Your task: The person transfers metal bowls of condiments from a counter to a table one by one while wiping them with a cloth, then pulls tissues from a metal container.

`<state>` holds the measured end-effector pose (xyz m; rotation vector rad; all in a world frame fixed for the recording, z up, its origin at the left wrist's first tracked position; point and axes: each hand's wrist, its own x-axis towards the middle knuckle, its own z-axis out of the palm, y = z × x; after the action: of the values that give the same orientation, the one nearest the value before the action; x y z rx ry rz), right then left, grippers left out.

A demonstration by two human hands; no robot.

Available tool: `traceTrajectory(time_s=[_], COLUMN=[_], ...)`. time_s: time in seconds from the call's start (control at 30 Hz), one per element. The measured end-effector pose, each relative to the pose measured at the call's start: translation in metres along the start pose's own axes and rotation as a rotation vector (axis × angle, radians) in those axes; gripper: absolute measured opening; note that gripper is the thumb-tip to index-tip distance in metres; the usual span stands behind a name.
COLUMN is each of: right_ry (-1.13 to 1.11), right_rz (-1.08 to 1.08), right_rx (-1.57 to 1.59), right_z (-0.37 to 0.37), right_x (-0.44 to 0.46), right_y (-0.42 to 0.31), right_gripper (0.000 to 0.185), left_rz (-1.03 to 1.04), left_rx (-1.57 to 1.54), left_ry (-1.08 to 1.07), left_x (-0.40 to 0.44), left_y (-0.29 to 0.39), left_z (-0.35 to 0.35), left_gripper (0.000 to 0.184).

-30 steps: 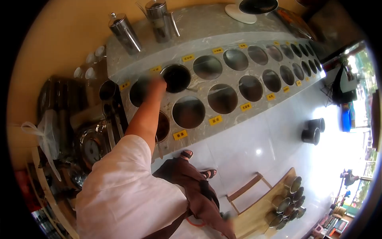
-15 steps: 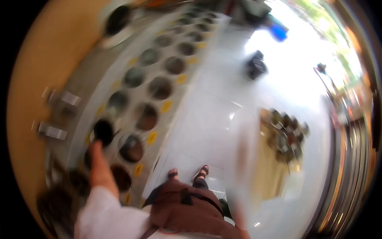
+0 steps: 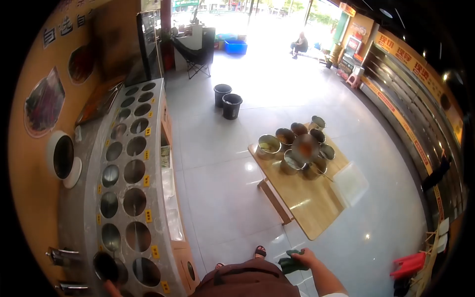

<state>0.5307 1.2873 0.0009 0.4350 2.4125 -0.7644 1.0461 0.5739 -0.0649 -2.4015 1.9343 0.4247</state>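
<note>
At the lower left edge, part of my left hand (image 3: pixel 113 289) is at the lower rim of a dark round container (image 3: pixel 105 267), seemingly gripping it; most of the fingers are hidden. The container overlaps a round opening in the long grey counter (image 3: pixel 159 225). My right hand (image 3: pixel 306 258) is closed round a bunched dark green cloth (image 3: pixel 292 263), held in front of my brown apron (image 3: pixel 242 279) above the floor.
Two rows of round wells (image 3: pixel 134 202) run along the counter. Several metal pots (image 3: pixel 268 144) stand on a wooden table (image 3: pixel 307 210) ahead. Two black buckets (image 3: pixel 231 106) are on the floor. Shelves (image 3: pixel 396 104) line the right side. A person (image 3: pixel 299 45) sits far off.
My view has swung up and to the right, bringing the whole table and shelves into sight. The green cloth and my right hand now show clearly; earlier they were blurred.
</note>
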Motion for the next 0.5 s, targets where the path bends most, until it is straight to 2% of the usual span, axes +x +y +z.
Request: traceTrajectory(time_s=[0.13, 0.17, 0.2, 0.27, 0.3, 0.33, 0.4, 0.43, 0.47, 0.5], right_ry=[-0.155, -0.197, -0.198, -0.109, -0.113, -0.072, 0.019, 0.028, 0.006, 0.036], right_rz=[-0.039, -0.060, -0.053, -0.105, -0.062, -0.035, -0.154, -0.208, -0.425, -0.244], right_rx=[0.047, -0.027, -0.016, 0.526, 0.780, 0.742, 0.107, -0.166, -0.290, 0.026], right_z=[-0.027, -0.032, -0.038, -0.051, -0.064, -0.069, -0.083, -0.092, -0.095, -0.106], right_x=[0.037, 0.050, 0.060, 0.077, 0.076, 0.098, 0.129, 0.141, 0.161, 0.155], right_y=[0.009, 0.012, 0.017, 0.020, 0.009, 0.021, 0.028, 0.028, 0.039, 0.025], right_gripper=[0.062, 0.050, 0.050, 0.034, 0.033, 0.039, 0.050, 0.051, 0.052, 0.048], left_rz=[-0.013, -0.001, 0.016, 0.070, 0.110, 0.166, 0.339, 0.302, 0.239, 0.135], left_rx=[-0.308, -0.378, -0.442, -0.571, -0.628, -0.693, -0.797, -0.564, -0.876, -1.183], left_ry=[0.105, 0.132, 0.153, 0.184, 0.195, 0.197, 0.138, 0.295, 0.146, 0.024], left_x=[-0.014, -0.018, -0.023, -0.036, -0.045, -0.053, -0.060, -0.116, -0.127, -0.138], left_y=[0.022, 0.029, 0.036, 0.052, 0.060, 0.065, 0.088, 0.133, 0.162, 0.192], left_z=[-0.028, -0.036, -0.044, -0.061, -0.070, -0.075, -0.081, -0.093, -0.087, -0.080], left_gripper=[0.032, 0.031, 0.030, 0.028, 0.028, 0.028, 0.028, 0.033, 0.031, 0.030])
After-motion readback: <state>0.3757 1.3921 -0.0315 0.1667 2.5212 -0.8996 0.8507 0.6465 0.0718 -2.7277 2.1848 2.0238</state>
